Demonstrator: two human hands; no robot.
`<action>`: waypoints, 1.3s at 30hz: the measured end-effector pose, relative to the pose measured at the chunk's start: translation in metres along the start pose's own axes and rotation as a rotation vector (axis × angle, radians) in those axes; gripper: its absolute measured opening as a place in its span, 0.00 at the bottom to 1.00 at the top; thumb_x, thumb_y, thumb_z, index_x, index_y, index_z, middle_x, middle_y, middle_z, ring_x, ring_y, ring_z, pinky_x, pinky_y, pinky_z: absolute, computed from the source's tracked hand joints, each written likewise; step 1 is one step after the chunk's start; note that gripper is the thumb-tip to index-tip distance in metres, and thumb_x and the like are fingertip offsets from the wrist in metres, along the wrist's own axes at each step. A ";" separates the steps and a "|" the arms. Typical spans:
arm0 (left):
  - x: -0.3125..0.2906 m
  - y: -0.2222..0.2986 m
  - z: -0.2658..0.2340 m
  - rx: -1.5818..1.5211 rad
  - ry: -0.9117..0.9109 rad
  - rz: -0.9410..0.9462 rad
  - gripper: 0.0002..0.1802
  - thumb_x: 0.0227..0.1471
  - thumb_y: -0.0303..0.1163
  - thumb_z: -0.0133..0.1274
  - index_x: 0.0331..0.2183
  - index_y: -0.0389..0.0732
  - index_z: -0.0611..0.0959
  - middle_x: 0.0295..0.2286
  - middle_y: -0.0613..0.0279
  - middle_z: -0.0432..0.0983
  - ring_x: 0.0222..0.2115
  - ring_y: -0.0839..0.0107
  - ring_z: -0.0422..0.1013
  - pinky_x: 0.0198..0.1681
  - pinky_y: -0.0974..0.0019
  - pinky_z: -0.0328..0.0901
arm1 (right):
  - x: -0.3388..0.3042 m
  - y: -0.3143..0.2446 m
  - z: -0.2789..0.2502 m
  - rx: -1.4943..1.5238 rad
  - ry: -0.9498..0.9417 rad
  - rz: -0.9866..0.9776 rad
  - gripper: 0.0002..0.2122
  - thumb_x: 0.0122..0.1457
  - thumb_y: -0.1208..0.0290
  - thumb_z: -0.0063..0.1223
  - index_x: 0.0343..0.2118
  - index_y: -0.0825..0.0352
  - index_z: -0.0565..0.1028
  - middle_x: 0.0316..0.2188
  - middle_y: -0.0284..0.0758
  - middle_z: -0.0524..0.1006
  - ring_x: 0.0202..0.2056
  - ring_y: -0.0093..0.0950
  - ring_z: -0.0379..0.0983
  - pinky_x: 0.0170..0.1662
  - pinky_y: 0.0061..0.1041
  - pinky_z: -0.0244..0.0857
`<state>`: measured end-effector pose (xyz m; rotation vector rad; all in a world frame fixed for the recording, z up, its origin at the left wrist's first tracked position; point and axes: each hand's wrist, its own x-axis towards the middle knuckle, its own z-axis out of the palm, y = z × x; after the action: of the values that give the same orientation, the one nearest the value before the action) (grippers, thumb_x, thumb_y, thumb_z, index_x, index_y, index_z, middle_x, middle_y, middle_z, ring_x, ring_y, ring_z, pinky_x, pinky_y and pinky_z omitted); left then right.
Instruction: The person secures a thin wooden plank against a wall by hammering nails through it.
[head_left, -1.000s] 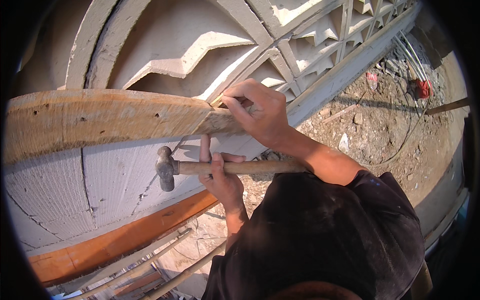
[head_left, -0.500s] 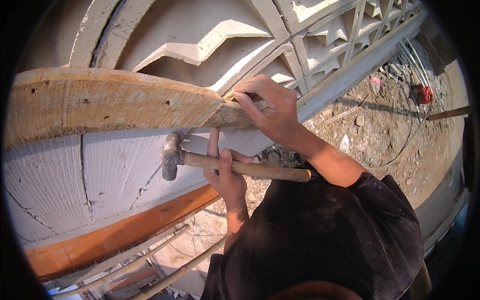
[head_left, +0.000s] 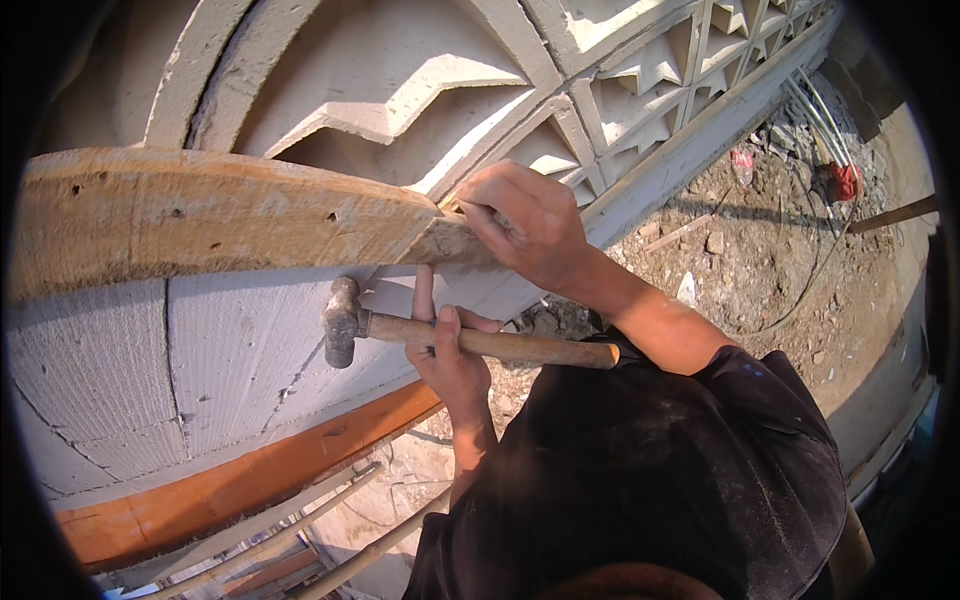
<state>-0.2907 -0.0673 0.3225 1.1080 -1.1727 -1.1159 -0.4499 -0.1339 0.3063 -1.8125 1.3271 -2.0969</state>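
My left hand (head_left: 452, 362) is wrapped round the wooden handle of a hammer (head_left: 510, 346), whose metal head points left, in front of the pale wall. The index finger of that hand is stretched up to the lower edge of a worn wooden board (head_left: 250, 222). My right hand (head_left: 530, 222) is closed at the upper edge of the board's right end, beside a slanting joint. Its fingertips are pinched together, and what they hold is too hidden to make out.
Cream openwork blocks (head_left: 400, 100) rise behind the board. Below are a grey block wall (head_left: 230, 370) and an orange board (head_left: 260, 470). Bamboo poles (head_left: 370, 550) cross at lower left. Rubble ground (head_left: 740, 260), a cable and a red object (head_left: 845, 182) lie to the right.
My right hand has turned slightly, its fingers curling closer over the board's edge and hiding the thin yellowish thing at their tips. My left hand still holds the hammer in nearly the same place.
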 end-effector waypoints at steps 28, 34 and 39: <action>-0.002 -0.014 -0.001 -0.063 -0.011 -0.030 0.32 0.61 0.30 0.47 0.63 0.26 0.64 0.23 0.55 0.77 0.20 0.70 0.74 0.28 0.68 0.71 | -0.004 -0.012 -0.010 0.160 -0.008 0.201 0.05 0.56 0.78 0.61 0.35 0.69 0.80 0.30 0.39 0.81 0.31 0.31 0.80 0.35 0.27 0.73; -0.025 -0.012 -0.004 0.034 0.124 0.118 0.20 0.62 0.32 0.46 0.51 0.29 0.76 0.24 0.58 0.75 0.18 0.72 0.72 0.26 0.68 0.70 | -0.050 -0.041 -0.053 0.202 -0.397 0.255 0.14 0.55 0.70 0.64 0.43 0.70 0.77 0.34 0.41 0.80 0.34 0.37 0.79 0.39 0.31 0.72; -0.027 -0.012 -0.012 -0.080 0.091 0.263 0.10 0.60 0.28 0.51 0.39 0.31 0.79 0.30 0.56 0.77 0.22 0.71 0.73 0.28 0.68 0.68 | -0.100 -0.085 -0.050 0.152 -0.637 0.303 0.19 0.52 0.65 0.67 0.43 0.70 0.76 0.31 0.44 0.79 0.32 0.42 0.78 0.37 0.34 0.71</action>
<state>-0.2814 -0.0412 0.3069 0.9049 -1.1545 -0.8919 -0.4217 0.0020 0.2860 -1.8411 1.1338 -1.2708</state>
